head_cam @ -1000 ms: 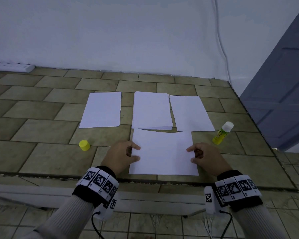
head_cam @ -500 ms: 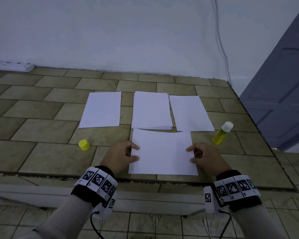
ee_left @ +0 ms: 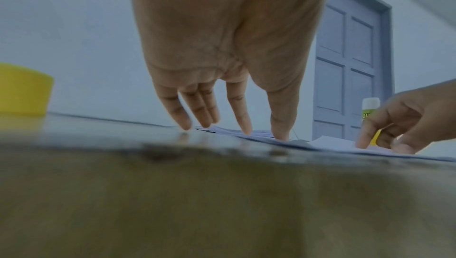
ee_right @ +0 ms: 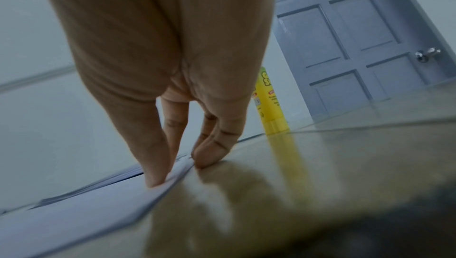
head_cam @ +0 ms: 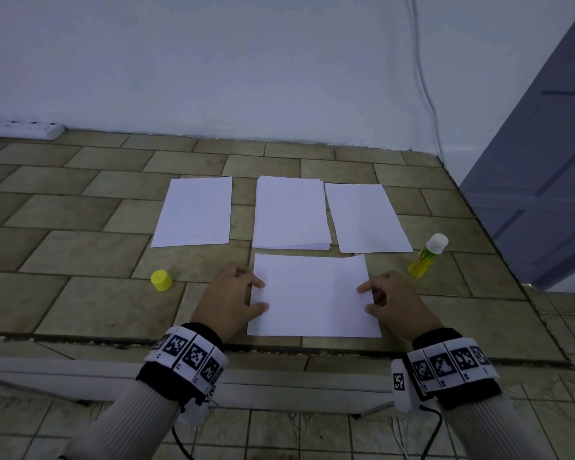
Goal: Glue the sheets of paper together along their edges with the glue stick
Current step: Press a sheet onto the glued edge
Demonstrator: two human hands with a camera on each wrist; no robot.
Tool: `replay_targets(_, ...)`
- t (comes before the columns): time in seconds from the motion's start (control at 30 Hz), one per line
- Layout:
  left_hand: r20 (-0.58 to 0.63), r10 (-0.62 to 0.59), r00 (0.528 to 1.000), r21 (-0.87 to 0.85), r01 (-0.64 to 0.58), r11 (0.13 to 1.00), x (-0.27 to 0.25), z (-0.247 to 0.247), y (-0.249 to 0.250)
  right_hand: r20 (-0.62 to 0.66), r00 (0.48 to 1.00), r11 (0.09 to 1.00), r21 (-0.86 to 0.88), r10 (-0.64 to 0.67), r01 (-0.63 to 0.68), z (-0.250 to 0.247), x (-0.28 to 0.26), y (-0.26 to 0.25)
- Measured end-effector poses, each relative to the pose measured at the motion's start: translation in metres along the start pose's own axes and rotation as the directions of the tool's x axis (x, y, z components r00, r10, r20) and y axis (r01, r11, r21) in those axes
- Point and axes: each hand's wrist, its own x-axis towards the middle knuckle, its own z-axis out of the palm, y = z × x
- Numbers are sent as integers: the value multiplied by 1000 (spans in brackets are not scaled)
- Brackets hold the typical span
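A white sheet (head_cam: 312, 293) lies landscape on the tiled ledge, close to me. My left hand (head_cam: 262, 295) rests on its left edge, thumb and index fingertip pressing down; in the left wrist view its fingers (ee_left: 246, 125) stand straight, tips down. At the sheet's right edge my right hand (head_cam: 365, 299) presses with thumb and index, and the other fingers (ee_right: 212, 151) are bent against the tile. The uncapped yellow glue stick (head_cam: 427, 255) stands upright to the right of the sheet. Its yellow cap (head_cam: 161, 280) sits to the left.
Behind the near sheet lie a single sheet (head_cam: 195, 212), a paper stack (head_cam: 291, 212) and another sheet (head_cam: 365, 219). A power strip (head_cam: 20, 129) sits at the back left by the wall. A grey door (head_cam: 538, 161) stands at the right. The ledge edge (head_cam: 279, 346) runs below my hands.
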Motion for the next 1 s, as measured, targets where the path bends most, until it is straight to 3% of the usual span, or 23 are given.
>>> replay_targets(0.07,-28,27,999,156,-22,988,0,1,2,-2,1000,998,-59,-8,8,2,1,-1)
replay_targets(0.2,16,43,999,199,-45,979,5,12,11,-29,1000,966,-260,-11,3,4,0,-6)
replay_targets(0.33,32,57,998,382,-66,922,16,32,5,-80,996,888,-460,-26,-14,7,-7,-24)
replay_targets(0.4,10,69,998,410,-67,910,17,37,2,-59,997,899,-437,-44,13,14,-9,-36)
replay_targets(0.57,-3,102,995,383,-94,919,9,42,-4,141,974,939,-271,-179,212,61,-6,-82)
replay_targets(0.67,19,133,991,396,-130,909,8,43,-7,142,956,927,-244,-258,286,88,6,-104)
replay_targets(0.87,-35,147,989,388,-122,913,10,45,-7,85,965,917,-301,-249,263,104,26,-96)
replay_targets(1.0,-51,131,990,407,-100,908,11,46,-7,-2,986,915,-374,-167,154,85,25,-60)
